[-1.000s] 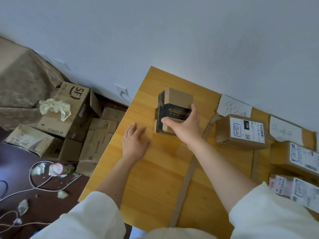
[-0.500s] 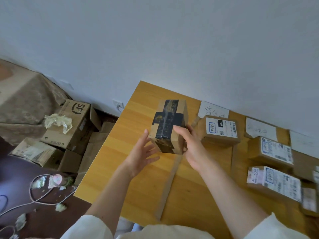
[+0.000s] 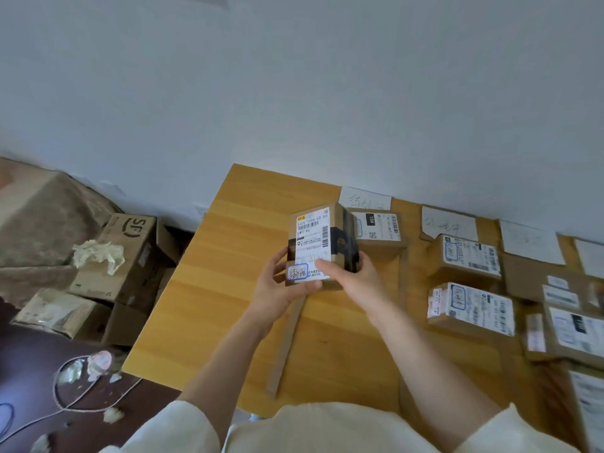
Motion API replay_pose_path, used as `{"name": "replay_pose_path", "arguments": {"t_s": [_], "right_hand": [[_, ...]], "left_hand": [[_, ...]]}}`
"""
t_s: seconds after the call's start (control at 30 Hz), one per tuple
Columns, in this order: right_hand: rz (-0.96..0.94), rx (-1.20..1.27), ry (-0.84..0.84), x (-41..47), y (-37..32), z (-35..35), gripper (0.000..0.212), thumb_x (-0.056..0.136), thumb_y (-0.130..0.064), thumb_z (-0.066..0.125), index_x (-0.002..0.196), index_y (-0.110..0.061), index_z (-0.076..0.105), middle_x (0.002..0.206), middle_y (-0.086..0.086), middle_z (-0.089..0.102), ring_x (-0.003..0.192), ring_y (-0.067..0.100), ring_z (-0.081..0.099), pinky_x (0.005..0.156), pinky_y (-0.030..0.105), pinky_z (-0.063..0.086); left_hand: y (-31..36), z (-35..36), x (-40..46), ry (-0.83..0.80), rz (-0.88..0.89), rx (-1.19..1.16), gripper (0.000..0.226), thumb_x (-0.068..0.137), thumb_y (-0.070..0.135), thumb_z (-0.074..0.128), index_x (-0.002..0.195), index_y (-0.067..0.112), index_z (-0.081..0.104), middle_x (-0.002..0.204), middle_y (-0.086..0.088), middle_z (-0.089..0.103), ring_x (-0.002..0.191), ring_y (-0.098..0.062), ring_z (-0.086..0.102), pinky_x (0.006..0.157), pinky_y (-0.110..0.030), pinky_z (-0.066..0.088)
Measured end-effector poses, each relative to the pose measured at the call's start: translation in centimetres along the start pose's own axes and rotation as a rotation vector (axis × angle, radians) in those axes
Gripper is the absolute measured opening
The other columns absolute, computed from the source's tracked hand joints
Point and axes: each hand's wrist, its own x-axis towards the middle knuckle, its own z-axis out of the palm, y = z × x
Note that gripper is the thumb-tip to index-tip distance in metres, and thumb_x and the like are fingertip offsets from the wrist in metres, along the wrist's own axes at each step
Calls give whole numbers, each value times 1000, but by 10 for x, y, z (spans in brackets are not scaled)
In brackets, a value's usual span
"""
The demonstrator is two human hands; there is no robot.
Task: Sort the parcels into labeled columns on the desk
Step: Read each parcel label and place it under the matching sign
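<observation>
The parcel (image 3: 322, 246), flat on the desk (image 3: 228, 256) a second ago, is now being held up above it with its white shipping label turned to the camera. The left hand (image 3: 281, 291) is cupping its lower left edge; the right hand (image 3: 351, 277) is gripping its right side. A blue-bordered sticker carries handwriting; a floor box (image 3: 130, 253) reads "SF".

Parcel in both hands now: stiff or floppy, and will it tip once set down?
The parcel looks stiff: a taped cardboard box with square edges. Probably light, since the left hand and right hand hold it loosely. Stood on end, it might tip.
</observation>
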Motion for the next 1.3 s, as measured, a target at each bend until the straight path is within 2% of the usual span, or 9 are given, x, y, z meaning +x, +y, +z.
{"name": "replay_pose_path", "arguments": {"t_s": [0.1, 0.2, 0.37, 0.5, 0.6, 0.7, 1.1, 1.23, 1.3], "right_hand": [[67, 122, -2, -3, 10, -17, 55, 73, -45, 81, 120, -32, 56, 116, -10, 68, 105, 10, 63, 93, 39, 55], [142, 278, -66, -8, 19, -32, 54, 78, -44, 77, 125, -24, 60, 112, -5, 73, 104, 13, 67, 89, 38, 59], [160, 428, -77, -15, 32, -48, 51, 81, -40, 75, 126, -21, 62, 112, 1, 74, 110, 19, 66, 85, 37, 60], [178, 473, -60, -20, 36, -56, 48, 81, -38, 76, 123, -20, 62, 109, 2, 75, 110, 20, 66, 89, 41, 59], [204, 489, -56, -23, 42, -61, 46, 81, -38, 76, 121, -20, 63, 108, 2, 75, 109, 21, 67, 89, 41, 58], [236, 511, -52, -26, 49, -64, 47, 80, -37, 78, 121, -19, 63, 111, 4, 74, 108, 22, 67, 92, 44, 57], [308, 515, -21, -29, 65, -73, 43, 81, -39, 76, 117, -23, 61, 118, 4, 65, 112, 22, 61, 93, 46, 56], [390, 508, 16, -26, 73, -74, 41, 82, -39, 75, 114, -23, 56, 109, -2, 55, 110, 21, 53, 95, 48, 54], [444, 509, 26, -23, 77, -73, 40, 81, -37, 76, 111, -20, 57, 111, 4, 60, 112, 24, 57, 95, 47, 54]], "left_hand": [[3, 9, -3, -28, 3, -42, 89, 61, 27, 90, 139, 26, 47, 125, 2, 65, 111, -14, 65, 87, -27, 54], [8, 18, -6, -6, -40, -91, 56, 85, 35, 70, 136, 25, 50, 121, 2, 68, 112, -13, 64, 94, -31, 50], [10, 32, -6, 18, -112, -80, 36, 94, 45, 54, 121, 24, 62, 116, 4, 70, 109, -11, 63, 97, -35, 50], [5, 38, -3, 29, -138, -65, 42, 92, 48, 55, 123, 21, 62, 119, 2, 68, 111, -13, 63, 96, -36, 51], [1, 41, -1, 33, -167, -64, 33, 92, 48, 56, 114, 24, 65, 116, 4, 69, 110, -13, 63, 91, -33, 51], [-3, 44, 0, 29, -197, -54, 37, 92, 48, 56, 117, 22, 64, 117, 4, 69, 109, -14, 63, 88, -32, 52], [-8, 52, -3, -25, -247, 33, 39, 96, 46, 51, 127, 24, 59, 121, 1, 66, 107, -13, 61, 92, -35, 50], [-11, 54, -2, -49, -260, 99, 42, 98, 46, 45, 130, 23, 58, 123, 1, 64, 110, -14, 60, 94, -36, 49], [-15, 55, 0, -61, -285, 142, 43, 98, 48, 42, 131, 24, 57, 125, 1, 63, 111, -15, 60, 96, -37, 49]]}}
